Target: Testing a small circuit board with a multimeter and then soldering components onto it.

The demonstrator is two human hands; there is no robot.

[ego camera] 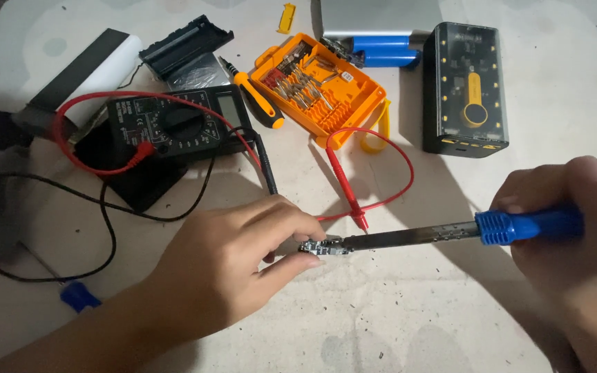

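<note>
a small circuit board (323,247) is pinned flat to the pale work surface (409,324) by the left hand (233,266), thumb and forefinger closed on its near end, likely so it cannot slide under the tool. a soldering iron (450,231) is gripped by its blue handle in the right hand (575,221), fingers wrapped tight around it; the metal shaft is held nearly level and the tip is laid on the right edge of the board, touching or just about touching it. the handle is held far back, probably to keep the fingers off the hot shaft.

the board lies at the middle of the surface, just below the tip of a red probe (345,181), whose red lead loops right and back toward the left thumb; this lead lies very near the iron's shaft and is the closest thing in the way. a black probe (265,162) lies just above the left hand. both leads run to a black multimeter (174,124) at upper left, which is draped with red wire. an open orange bit case (319,86) and an orange-handled screwdriver (260,100) are set behind, well apart from the hands. a dark see-through power bank shell (463,90) stands at upper right, with blue cylindrical cells (385,50) beside it. a black cable (70,207) curls at left, near a small blue piece (79,295).
</note>
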